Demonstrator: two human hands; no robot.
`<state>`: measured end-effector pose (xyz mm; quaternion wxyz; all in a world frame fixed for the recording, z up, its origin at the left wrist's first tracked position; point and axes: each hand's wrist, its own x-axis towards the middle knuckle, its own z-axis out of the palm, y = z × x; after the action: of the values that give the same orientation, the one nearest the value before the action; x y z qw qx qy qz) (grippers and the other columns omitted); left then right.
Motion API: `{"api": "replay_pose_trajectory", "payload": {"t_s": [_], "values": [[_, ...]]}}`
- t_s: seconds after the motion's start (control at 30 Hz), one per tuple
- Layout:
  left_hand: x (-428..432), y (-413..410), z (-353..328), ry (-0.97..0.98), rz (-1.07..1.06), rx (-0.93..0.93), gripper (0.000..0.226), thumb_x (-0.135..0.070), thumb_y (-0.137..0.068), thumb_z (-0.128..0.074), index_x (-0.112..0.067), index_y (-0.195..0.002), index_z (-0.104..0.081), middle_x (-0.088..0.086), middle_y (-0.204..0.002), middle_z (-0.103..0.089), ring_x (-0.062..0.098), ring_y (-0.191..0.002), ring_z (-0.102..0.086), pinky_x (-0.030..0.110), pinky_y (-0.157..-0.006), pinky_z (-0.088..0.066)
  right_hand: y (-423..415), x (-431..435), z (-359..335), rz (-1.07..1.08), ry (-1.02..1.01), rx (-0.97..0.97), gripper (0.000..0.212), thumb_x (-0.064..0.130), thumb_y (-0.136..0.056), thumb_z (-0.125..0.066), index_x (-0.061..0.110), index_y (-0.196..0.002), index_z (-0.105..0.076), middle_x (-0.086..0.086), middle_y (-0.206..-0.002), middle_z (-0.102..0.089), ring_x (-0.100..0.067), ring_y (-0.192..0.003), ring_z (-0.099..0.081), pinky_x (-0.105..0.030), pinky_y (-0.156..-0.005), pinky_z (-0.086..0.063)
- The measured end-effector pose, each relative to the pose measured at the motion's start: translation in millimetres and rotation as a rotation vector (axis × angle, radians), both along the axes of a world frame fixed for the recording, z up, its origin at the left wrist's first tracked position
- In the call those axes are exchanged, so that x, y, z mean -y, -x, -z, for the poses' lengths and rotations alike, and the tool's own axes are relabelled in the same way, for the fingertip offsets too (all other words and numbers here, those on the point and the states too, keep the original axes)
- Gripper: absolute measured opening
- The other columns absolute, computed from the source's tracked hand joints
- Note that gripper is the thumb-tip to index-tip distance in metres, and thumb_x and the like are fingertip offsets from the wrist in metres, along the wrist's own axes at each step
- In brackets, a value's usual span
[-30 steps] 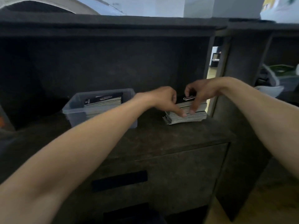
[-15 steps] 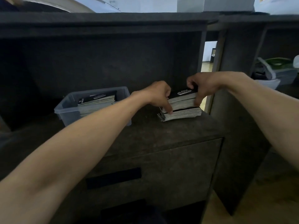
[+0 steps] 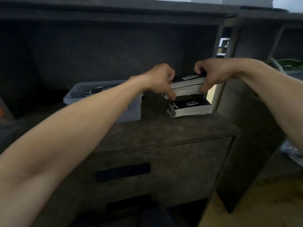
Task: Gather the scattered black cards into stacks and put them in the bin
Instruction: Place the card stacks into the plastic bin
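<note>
Both hands [image 3: 185, 79] grip a card stack [image 3: 186, 86] lengthwise, long axis left-right, level.

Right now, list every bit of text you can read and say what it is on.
Lifted stack of cards, top card: white logo, too blurred to read.
Stack of cards left on the cabinet top, top card: same white logo plus small print at its left edge, both unreadable.
Cards in the bin: white marks, unreadable.

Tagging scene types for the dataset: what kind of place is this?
Probably a home or office room, at a dark desk unit: a drawer front under the desktop, an overhead shelf, a clear plastic bin holding cards, wood flooring at right.
</note>
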<state>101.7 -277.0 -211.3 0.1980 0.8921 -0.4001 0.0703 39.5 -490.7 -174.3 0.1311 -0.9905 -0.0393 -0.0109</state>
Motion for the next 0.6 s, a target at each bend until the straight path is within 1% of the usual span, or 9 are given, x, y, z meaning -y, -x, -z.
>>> {"api": "replay_pose_trajectory", "payload": {"t_s": [0.07,0.13,0.23,0.33,0.4,0.5,0.57,0.6], "values": [[-17,-1,-13,-0.018,-0.010,0.017,0.056,-0.033,-0.054,-0.094,-0.025,-0.066,-0.039,-0.007,-0.062,-0.045,0.013,-0.057,-0.038,0.029,-0.049,-0.032,0,-10,-4,-0.039,-0.110,0.009,0.052,0.004,-0.061,-0.085,0.024,-0.089,-0.046,-0.004,-0.100,-0.056,-0.019,-0.079,-0.061,-0.018,-0.047,-0.049],[-44,-3,-28,-0.049,-0.039,0.013,0.051,-0.036,-0.053,-0.093,-0.027,-0.067,-0.044,-0.008,-0.064,-0.051,0.014,-0.058,-0.045,0.031,-0.051,-0.039,-2,-28,-9,-0.097,-0.200,0.012,0.052,0.002,-0.062,-0.084,0.024,-0.091,-0.047,-0.003,-0.107,-0.054,-0.020,-0.086,-0.062,-0.017,-0.050,-0.052],[-93,-10,-44,-0.102,-0.132,0.022,0.045,-0.047,-0.048,-0.087,-0.031,-0.067,-0.050,-0.008,-0.068,-0.058,0.016,-0.062,-0.053,0.033,-0.055,-0.047,-14,-70,-14,-0.155,-0.199,0.041,0.053,0.012,-0.061,-0.086,0.027,-0.095,-0.048,0.000,-0.110,-0.052,-0.019,-0.088,-0.063,-0.018,-0.052,-0.053],[-145,-20,-46,-0.140,-0.238,-0.004,0.045,-0.054,-0.042,-0.086,-0.036,-0.066,-0.053,-0.009,-0.067,-0.060,0.019,-0.065,-0.055,0.040,-0.062,-0.052,-31,-121,-13,-0.192,-0.203,0.067,0.055,0.017,-0.060,-0.087,0.031,-0.099,-0.050,0.003,-0.110,-0.052,-0.018,-0.088,-0.064,-0.019,-0.053,-0.054],[-177,-26,-42,-0.156,-0.294,-0.058,0.050,-0.058,-0.038,-0.087,-0.035,-0.065,-0.051,-0.013,-0.063,-0.060,0.017,-0.064,-0.055,0.040,-0.061,-0.052,-42,-149,-10,-0.228,-0.247,0.014,0.058,0.014,-0.060,-0.087,0.030,-0.103,-0.051,0.002,-0.112,-0.052,-0.019,-0.088,-0.067,-0.022,-0.057,-0.057],[-215,-33,-34,-0.184,-0.326,-0.144,0.053,-0.063,-0.037,-0.088,-0.035,-0.064,-0.051,-0.015,-0.065,-0.063,0.006,-0.057,-0.056,0.034,-0.059,-0.046,-51,-180,-6,-0.265,-0.322,-0.127,0.062,0.008,-0.062,-0.087,0.026,-0.109,-0.052,-0.002,-0.115,-0.055,-0.022,-0.086,-0.072,-0.027,-0.063,-0.059],[-229,-35,-30,-0.212,-0.333,-0.198,0.053,-0.065,-0.038,-0.088,-0.036,-0.063,-0.051,-0.014,-0.067,-0.065,0.008,-0.063,-0.059,0.033,-0.062,-0.047,-56,-194,-1,-0.284,-0.345,-0.208,0.063,0.006,-0.061,-0.088,0.022,-0.110,-0.053,-0.005,-0.116,-0.056,-0.024,-0.087,-0.072,-0.030,-0.068,-0.060],[-234,-36,-29,-0.224,-0.330,-0.221,0.053,-0.066,-0.039,-0.087,-0.036,-0.062,-0.050,-0.014,-0.066,-0.064,0.009,-0.063,-0.058,0.033,-0.063,-0.047,-58,-198,2,-0.286,-0.346,-0.241,0.062,0.005,-0.061,-0.087,0.020,-0.110,-0.054,-0.006,-0.117,-0.056,-0.025,-0.090,-0.071,-0.031,-0.070,-0.060]]}}
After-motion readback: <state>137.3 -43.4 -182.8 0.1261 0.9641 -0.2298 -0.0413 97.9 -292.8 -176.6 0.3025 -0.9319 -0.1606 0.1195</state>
